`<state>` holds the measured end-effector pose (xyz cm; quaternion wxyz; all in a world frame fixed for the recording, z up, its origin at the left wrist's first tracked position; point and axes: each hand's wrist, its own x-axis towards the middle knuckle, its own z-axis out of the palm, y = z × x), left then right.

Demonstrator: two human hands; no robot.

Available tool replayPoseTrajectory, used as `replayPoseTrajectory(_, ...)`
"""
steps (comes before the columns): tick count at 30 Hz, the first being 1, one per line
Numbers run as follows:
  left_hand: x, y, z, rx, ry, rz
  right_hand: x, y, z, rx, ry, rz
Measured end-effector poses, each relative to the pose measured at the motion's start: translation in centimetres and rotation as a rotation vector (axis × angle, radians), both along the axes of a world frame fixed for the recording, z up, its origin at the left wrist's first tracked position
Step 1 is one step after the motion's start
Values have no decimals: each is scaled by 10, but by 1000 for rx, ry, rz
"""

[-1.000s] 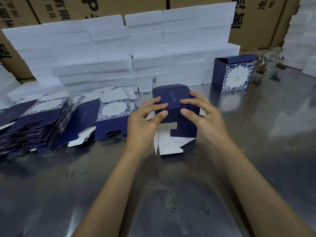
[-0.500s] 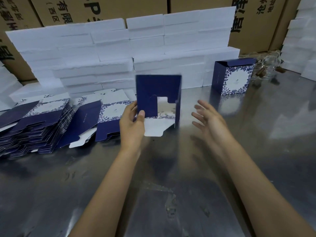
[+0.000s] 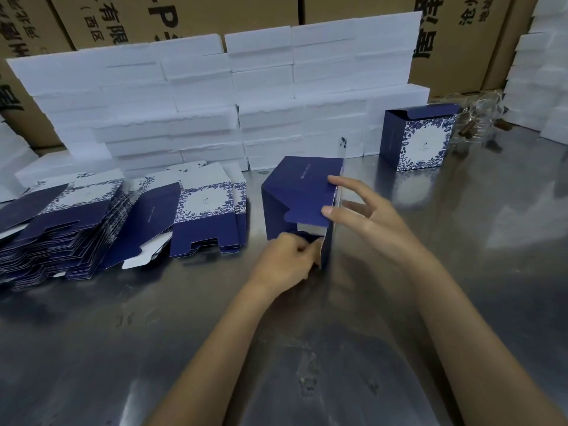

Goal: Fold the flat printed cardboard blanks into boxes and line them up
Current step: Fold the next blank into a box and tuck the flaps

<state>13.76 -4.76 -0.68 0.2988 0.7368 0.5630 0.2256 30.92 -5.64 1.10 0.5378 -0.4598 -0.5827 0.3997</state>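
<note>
A dark blue half-folded box [image 3: 299, 192] stands on the steel table [image 3: 461, 256] in the middle, its bottom flaps facing me. My left hand [image 3: 285, 259] pinches a lower flap at the box's near bottom edge. My right hand [image 3: 365, 216] holds the box's right edge, thumb on a tabbed flap and fingers spread. One finished blue box with a white floral panel [image 3: 418, 139] stands upright at the back right. Flat printed blanks lie in a fanned pile [image 3: 61, 222] at the left, with a smaller stack [image 3: 209, 219] beside it.
A wall of stacked white foam blocks [image 3: 215, 96] runs behind the blanks. Brown shipping cartons [image 3: 353, 7] stand behind that. More white blocks [image 3: 541, 84] rise at the far right, beside clear plastic clutter [image 3: 482, 118].
The box went from pressed under both hands, to lifted in the left hand alone with an open bottom, to standing on the table with both hands on its flaps.
</note>
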Motion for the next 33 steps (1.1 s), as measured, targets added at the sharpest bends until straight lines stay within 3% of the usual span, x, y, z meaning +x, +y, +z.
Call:
replayPoseTrajectory(2, -6, -1, 11, -1, 113, -35, 0, 0, -1, -15, -83, 2)
replayPoseTrajectory(4, -16, 0, 23, 162, 95, 80, 0, 2, 0, -10, -58, -1)
replayPoseTrajectory(8, -30, 2, 30, 543, -378, 271, 0, 6, -1, -18, -18, 18)
replayPoseTrajectory(11, -31, 2, 28, 667, -407, 261, 1, 5, -5, -18, -23, 48)
replayPoseTrajectory(15, -31, 8, 20, 562, -241, 116, 1, 4, -4, -15, 2, 107)
replayPoseTrajectory(18, -27, 7, 18, 485, -305, 61, 2, 4, -4, -14, -60, 116)
replayPoseTrajectory(28, -21, 12, 17, 600, -340, 138, 14, 7, -4, -18, -153, 100)
replayPoseTrajectory(33, -29, 12, 21, 553, -364, 144, 8, 6, -1, -16, -222, 93)
